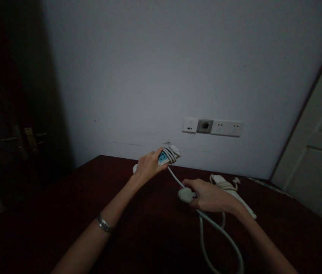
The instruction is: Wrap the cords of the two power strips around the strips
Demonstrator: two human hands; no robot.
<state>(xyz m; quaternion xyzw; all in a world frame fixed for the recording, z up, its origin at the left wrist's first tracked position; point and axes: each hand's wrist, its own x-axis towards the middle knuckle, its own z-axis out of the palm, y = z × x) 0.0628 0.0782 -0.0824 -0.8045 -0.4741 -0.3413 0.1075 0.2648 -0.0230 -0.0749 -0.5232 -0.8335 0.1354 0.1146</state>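
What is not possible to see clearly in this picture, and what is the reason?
All in the head view:
Middle of the power strip: covered by the left hand.
Lower loop of the cord: cut off by the bottom edge.
Number of pins on the plug: too small and dim.
Details of the door handle: lost in shadow.

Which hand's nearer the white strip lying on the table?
Right. The right hand, holding a plug, is just left of the white strip, partly overlapping it in view; the left hand is farther left, gripping the blue-faced strip.
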